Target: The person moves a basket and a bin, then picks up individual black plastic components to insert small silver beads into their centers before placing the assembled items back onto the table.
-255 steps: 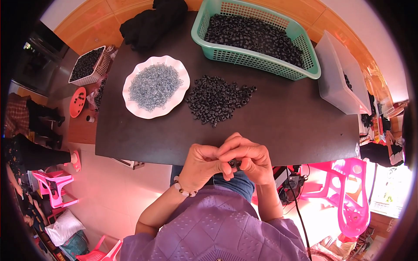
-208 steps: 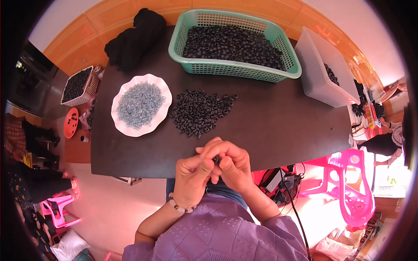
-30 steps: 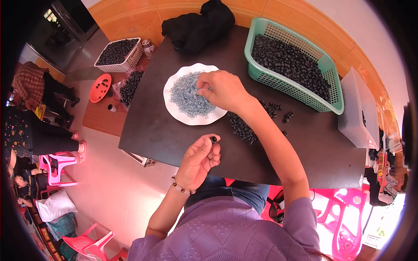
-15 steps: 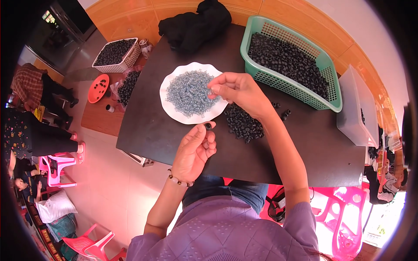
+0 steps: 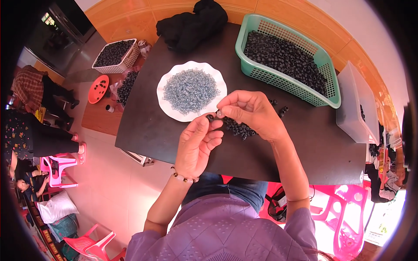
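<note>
Pinched between the thumb and fingertips of my left hand (image 5: 195,145) is a small black cap-like ring (image 5: 210,117), its round opening turned up. My right hand (image 5: 257,114) is closed in a pinch on a small clear piece (image 5: 220,113), right beside the black ring; whether they touch is hard to make out. Just beyond both hands stands a white wavy-edged plate (image 5: 163,107), heaped with tiny clear bluish pieces (image 5: 189,90). A loose pile of black caps (image 5: 238,129) lies on the table, partly hidden under my right hand.
On the dark table (image 5: 152,135) stand a green basket (image 5: 257,71) of black caps and a translucent bin (image 5: 355,100). Black cloth (image 5: 191,26) lies at the back. Left, a lower table bears a white basket (image 5: 114,68) and an orange plate (image 5: 98,89). People and pink stools (image 5: 58,169) are farther left.
My right hand has come away from the plate, toward me, bringing the clear piece to the black ring. My left hand has risen slightly and moved right.
</note>
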Action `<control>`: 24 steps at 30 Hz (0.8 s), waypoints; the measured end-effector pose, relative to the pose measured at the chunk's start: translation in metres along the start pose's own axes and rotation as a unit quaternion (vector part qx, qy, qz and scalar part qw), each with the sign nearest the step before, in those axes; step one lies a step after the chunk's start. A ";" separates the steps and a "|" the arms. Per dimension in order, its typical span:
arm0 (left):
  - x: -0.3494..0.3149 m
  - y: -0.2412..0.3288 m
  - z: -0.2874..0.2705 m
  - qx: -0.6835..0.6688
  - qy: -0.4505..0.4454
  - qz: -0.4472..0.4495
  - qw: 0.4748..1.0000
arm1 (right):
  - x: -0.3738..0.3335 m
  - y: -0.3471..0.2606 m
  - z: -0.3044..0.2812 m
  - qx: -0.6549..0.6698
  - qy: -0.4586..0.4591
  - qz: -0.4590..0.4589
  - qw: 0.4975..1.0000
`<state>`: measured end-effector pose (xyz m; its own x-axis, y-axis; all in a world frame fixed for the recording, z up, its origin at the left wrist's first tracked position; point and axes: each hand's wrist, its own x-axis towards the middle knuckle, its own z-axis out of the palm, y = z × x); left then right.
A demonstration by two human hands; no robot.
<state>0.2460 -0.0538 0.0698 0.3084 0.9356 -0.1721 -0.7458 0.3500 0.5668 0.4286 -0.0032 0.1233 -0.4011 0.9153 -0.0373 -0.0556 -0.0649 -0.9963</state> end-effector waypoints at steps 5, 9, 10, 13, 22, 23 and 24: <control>0.010 0.002 0.007 -0.006 0.010 0.018 1.000 | 0.006 0.006 0.006 -0.014 0.016 -0.029 0.999; 0.007 -0.001 -0.005 0.008 0.081 0.014 0.997 | 0.007 0.021 0.014 -0.130 0.073 -0.054 0.987; 0.005 -0.002 -0.008 0.008 0.081 0.012 0.997 | 0.010 0.027 0.010 -0.192 0.095 -0.060 0.975; -0.003 -0.005 -0.012 0.003 0.099 0.007 0.995 | 0.034 0.035 0.004 -0.328 0.157 -0.175 0.915; -0.005 0.001 -0.015 0.015 0.104 -0.008 0.994 | 0.074 0.038 0.003 -0.258 0.124 -0.126 0.950; -0.005 0.002 -0.016 0.015 0.105 -0.008 0.994 | 0.076 0.038 0.003 -0.246 0.115 -0.122 0.955; -0.005 0.003 -0.017 0.015 0.108 -0.008 0.994 | 0.078 0.037 0.002 -0.235 0.108 -0.119 0.959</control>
<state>0.2323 -0.0563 0.0589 0.1838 0.9188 -0.3494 -0.7224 0.3673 0.5858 0.3935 0.0645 0.0836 -0.2268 0.9463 0.2303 0.3175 0.2953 -0.9011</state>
